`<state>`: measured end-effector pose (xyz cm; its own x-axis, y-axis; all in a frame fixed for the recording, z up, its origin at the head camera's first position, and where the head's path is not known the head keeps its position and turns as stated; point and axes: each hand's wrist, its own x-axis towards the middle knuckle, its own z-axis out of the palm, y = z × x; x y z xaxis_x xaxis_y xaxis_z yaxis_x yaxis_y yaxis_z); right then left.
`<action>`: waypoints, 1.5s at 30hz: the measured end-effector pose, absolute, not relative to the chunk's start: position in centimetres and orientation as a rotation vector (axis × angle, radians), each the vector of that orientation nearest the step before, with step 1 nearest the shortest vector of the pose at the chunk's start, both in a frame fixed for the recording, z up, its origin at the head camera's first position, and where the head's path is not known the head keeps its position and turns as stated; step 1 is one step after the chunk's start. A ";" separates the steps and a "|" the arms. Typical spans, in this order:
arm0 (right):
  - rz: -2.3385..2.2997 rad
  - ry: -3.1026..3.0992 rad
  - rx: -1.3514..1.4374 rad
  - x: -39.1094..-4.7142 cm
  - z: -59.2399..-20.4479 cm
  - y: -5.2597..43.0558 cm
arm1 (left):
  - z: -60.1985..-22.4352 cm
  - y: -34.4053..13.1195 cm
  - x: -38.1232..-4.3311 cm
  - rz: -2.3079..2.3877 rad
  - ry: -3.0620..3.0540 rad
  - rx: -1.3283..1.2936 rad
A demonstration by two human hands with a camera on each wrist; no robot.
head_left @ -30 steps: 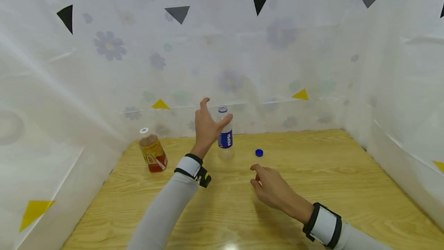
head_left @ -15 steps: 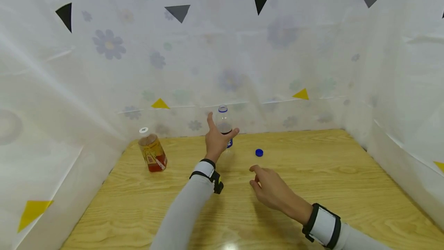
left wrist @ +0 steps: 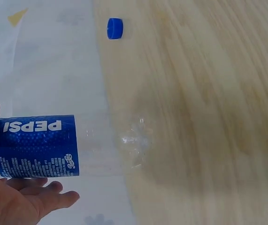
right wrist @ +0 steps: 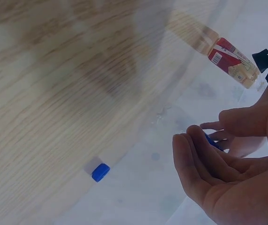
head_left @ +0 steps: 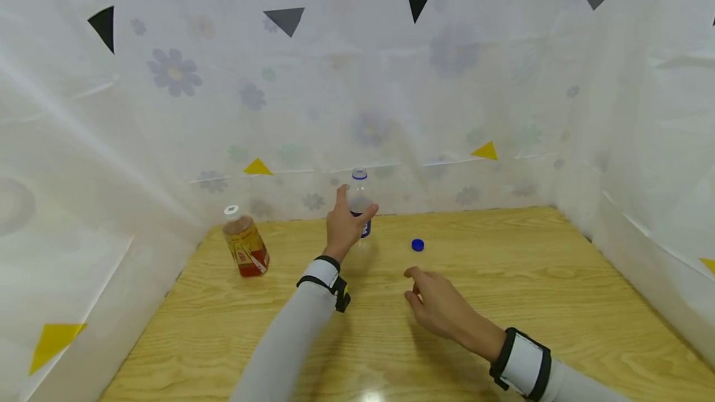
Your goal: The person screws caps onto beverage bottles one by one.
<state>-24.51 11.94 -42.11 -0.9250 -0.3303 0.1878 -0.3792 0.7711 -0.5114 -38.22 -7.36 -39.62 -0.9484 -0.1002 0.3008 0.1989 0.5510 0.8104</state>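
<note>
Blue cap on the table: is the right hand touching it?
Apart. Head view shows bare wood between the right hand and the blue cap.

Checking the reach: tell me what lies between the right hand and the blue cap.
Only bare wooden table lies between right hand and blue cap, per the head view.

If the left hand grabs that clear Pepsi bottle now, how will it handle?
The Pepsi bottle looks clear and empty, so probably very light. Tall, narrow and upright, it may tip if the left hand nudges it. With its blue cap off, thin walls could dent.
</note>
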 end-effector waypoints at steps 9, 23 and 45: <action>0.884 -2.889 0.587 -24.8 -42.2 11.8 | -36.7 -8.7 -36.6 -1.292 -2.527 -0.156; 0.881 -2.906 0.536 -24.9 -42.7 11.4 | -36.0 -9.2 -30.1 -1.268 -2.683 -0.458; 0.847 -2.829 0.565 -25.5 -42.7 11.7 | -37.6 -8.8 -29.0 -1.234 -2.767 -0.494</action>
